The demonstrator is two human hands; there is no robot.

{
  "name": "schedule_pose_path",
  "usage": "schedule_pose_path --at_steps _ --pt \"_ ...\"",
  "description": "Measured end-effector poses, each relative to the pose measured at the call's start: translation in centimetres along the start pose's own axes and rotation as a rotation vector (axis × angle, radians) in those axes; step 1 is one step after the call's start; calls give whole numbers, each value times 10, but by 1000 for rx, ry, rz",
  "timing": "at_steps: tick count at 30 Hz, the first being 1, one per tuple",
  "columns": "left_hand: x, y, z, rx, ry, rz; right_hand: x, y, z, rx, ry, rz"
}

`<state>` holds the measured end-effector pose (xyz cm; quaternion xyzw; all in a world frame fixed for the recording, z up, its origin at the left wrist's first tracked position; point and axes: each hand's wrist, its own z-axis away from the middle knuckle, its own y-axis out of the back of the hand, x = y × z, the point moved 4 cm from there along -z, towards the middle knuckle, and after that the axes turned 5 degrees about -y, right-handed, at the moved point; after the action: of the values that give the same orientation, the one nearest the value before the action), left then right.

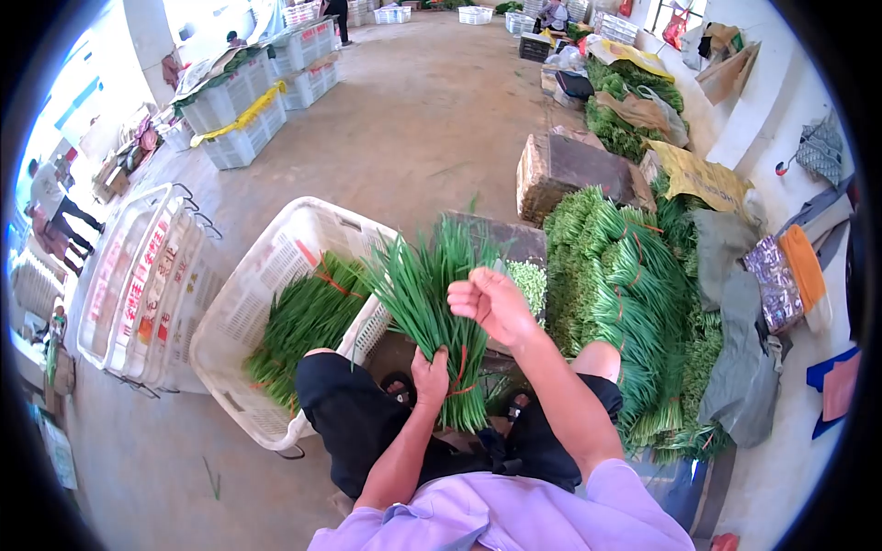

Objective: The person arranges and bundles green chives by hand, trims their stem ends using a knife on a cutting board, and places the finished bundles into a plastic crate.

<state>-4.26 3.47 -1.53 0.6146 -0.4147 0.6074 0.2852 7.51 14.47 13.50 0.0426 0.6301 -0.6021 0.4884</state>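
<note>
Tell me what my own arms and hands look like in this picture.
Your sleeves are short and light purple, with no markings that I can make out. Your left hand and right hand are bare: no gloves, and no watch or bracelet shows.

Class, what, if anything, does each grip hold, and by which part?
The left grip holds the chive-like bundle by its lower stems. Whether the right grip holds anything cannot be told.
</note>
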Motion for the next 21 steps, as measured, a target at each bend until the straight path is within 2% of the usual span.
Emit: schedule_pose_path --at_steps 4,5,6,7,8,10,13,14,16,17,19,20,21 --pt "-3 6 -5 35 76 151 -45 -3 25 -198 175 -63" --pt "-7 6 -8 98 148 307 -51 9 31 -184 200 24" --pt "5 8 -11 109 161 335 -55 24 36 -172 226 112" --pt "6 12 -15 132 266 446 -54 45 41 -44 207 265" --pt "7 15 -20 157 363 559 -49 79 40 74 123 538" --pt "21 16 -25 152 497 732 -35 119 53 305 119 1590" --pt "36 12 -36 104 550 930 3 122 75 241 53 1439" --pt "45 8 -38 92 596 974 16 115 77 47 153 1423" --pt "58 0 -39 86 648 993 27 97 74 -94 376 1537" --pt "64 -9 -40 89 701 1030 32 92 64 -82 400 1531" --pt "83 -27 -33 -10 711 1044 33 70 45 -117 594 1397" --pt "92 -36 -27 -88 730 1063 25 53 56 -206 717 1257" --pt "99 -42 -19 -203 717 1192 22 46 55 -198 665 1083"
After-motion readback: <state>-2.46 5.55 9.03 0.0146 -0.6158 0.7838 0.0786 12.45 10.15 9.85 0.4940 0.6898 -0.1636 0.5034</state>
